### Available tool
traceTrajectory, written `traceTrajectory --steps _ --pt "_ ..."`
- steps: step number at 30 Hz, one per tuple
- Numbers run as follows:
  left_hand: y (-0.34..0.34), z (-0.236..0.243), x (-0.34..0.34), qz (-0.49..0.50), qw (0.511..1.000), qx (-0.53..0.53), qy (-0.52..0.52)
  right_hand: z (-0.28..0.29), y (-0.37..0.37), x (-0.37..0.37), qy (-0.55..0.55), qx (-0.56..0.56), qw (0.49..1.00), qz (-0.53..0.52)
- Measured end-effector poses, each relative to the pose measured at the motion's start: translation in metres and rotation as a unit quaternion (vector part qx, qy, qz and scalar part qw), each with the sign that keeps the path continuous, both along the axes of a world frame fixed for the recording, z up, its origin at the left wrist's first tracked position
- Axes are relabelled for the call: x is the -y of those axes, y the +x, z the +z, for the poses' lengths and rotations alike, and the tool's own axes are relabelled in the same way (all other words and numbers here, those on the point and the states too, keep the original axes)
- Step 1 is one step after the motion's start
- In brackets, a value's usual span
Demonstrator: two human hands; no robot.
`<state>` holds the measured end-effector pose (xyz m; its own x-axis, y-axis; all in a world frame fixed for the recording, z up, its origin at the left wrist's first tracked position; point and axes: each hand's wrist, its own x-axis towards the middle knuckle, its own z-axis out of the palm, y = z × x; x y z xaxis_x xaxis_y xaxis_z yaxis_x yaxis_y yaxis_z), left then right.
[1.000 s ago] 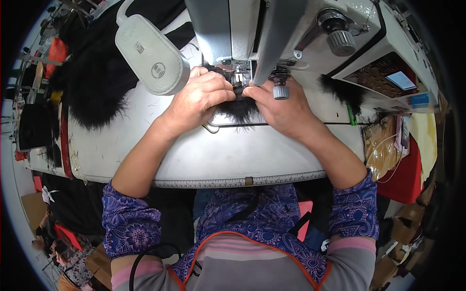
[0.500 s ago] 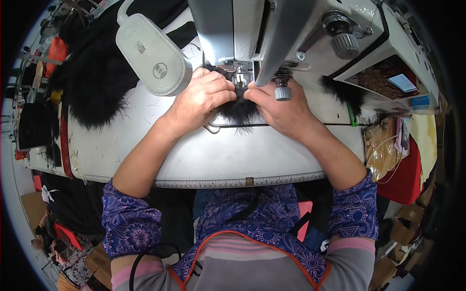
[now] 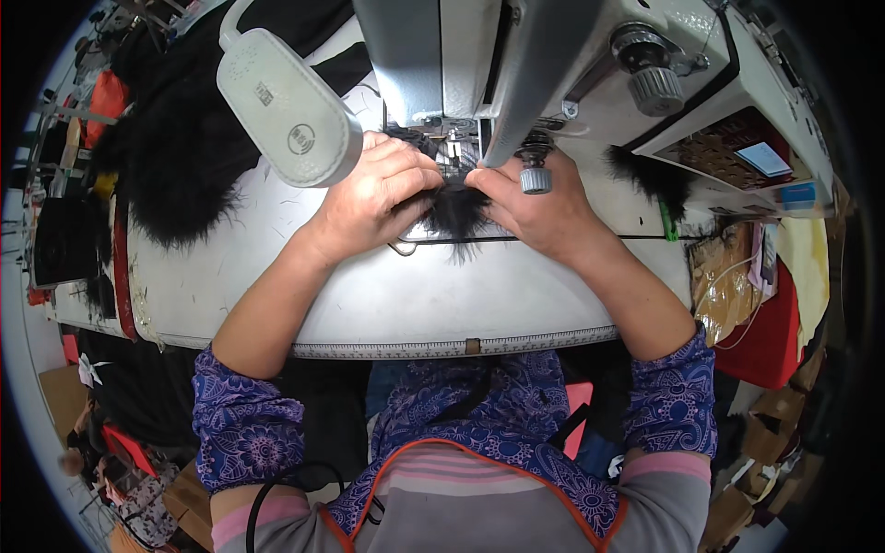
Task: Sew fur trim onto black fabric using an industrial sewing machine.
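A piece of black furry fabric (image 3: 455,217) lies at the needle area of a white sewing machine (image 3: 406,64). My left hand (image 3: 373,194) presses on its left side with curled fingers, gripping the fur close to the presser foot (image 3: 453,158). From the right, my right hand (image 3: 535,203) pinches the same fabric between thumb and index finger, just beside the foot. The other fingertips of both hands are partly hidden by the fabric and by the machine's thread-tension knob (image 3: 536,178). Loose fur hangs toward me between the hands.
An oblong white lamp head (image 3: 290,109) hangs close above my left hand. More black furry material (image 3: 180,189) is heaped at the left. A smaller black fur piece (image 3: 650,180) lies right of the machine bed. A measuring tape (image 3: 396,350) runs along the table's front edge.
The fur between my hands has shifted slightly toward me and hangs a little lower. My left hand has moved slightly left and nearer; my right hand stays almost in place.
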<state>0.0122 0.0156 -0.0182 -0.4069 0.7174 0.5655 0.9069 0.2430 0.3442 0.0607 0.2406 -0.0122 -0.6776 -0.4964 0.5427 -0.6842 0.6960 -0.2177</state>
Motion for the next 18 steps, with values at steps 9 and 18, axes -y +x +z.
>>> traceTrajectory --steps 9,18 --pt "-0.002 -0.002 -0.004 0.005 1.0 0.019 0.007 -0.002 -0.002 0.003 0.023 -0.024 0.999 -0.022" --pt "0.006 0.01 0.001 -0.007 0.998 -0.046 -0.045 0.006 0.009 -0.01 0.038 0.07 0.997 0.025"
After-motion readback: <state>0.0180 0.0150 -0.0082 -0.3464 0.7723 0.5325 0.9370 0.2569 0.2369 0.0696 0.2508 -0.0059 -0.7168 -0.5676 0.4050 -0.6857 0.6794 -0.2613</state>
